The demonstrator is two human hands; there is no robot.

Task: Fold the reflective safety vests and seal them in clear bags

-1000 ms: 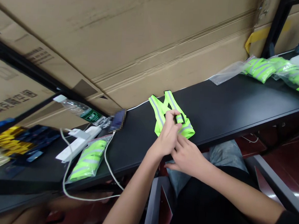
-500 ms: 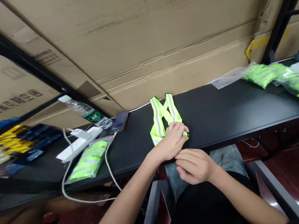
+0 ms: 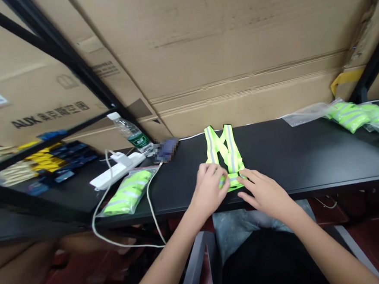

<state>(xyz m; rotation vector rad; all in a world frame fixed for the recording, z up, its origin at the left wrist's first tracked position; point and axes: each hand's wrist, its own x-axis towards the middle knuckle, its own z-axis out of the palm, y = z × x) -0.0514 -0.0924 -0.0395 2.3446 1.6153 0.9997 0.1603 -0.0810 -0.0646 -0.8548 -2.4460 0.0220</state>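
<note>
A neon yellow-green reflective vest (image 3: 230, 151) with grey stripes lies on the black table, its two shoulder straps crossing and reaching toward the cardboard. My left hand (image 3: 209, 186) rests at its lower left, fingers curled down around the waist band; the fingertips are partly hidden. At the band's right end is my right hand (image 3: 267, 193), fingers stretched out and thumb apart, fingertips touching the vest's edge.
To the left lie a bagged vest (image 3: 129, 192), a white power strip (image 3: 117, 171) with a cable, a plastic bottle (image 3: 131, 133) and a blurred dark-blue item (image 3: 166, 150). Bagged vests (image 3: 349, 115) sit at the far right. Cardboard (image 3: 215, 53) stands behind the table (image 3: 305, 154).
My right hand has moved up from the table's front edge onto the vest's right side, its fingers spreading. My left hand has shifted to the lower left of the vest. The view has turned left.
</note>
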